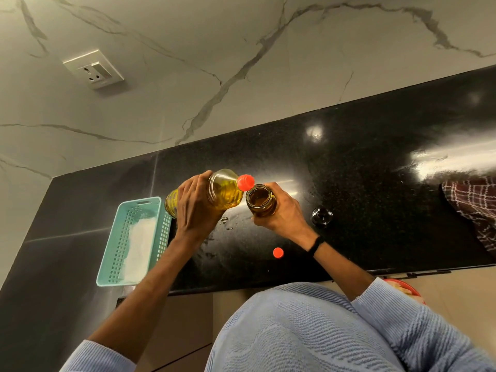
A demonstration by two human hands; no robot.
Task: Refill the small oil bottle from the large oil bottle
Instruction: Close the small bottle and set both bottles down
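Right now the big bottle is up off the counter, tipped nearly onto its side. Its red top points right and sits just at the far rim of the small bottle. Both are held in the air between the two hands, mouth to mouth.

The left hand grasps the big bottle round its middle from above, fingers wrapped over the far side. The right hand clasps the small bottle from the right and below, fingers curled round the brown glass, with a black wristband on the wrist.

The big bottle holds yellow oil, pooled along its lower side. The small bottle is open and tilted towards the person, with dark amber showing inside (whether oil is running just now, I cannot tell).

On the counter near the hands lies a loose red cap, and further right a dark round stopper. A few wet drops shine beneath the bottles. To the left stands a teal basket with something white in it. A checked cloth lies at the right edge.
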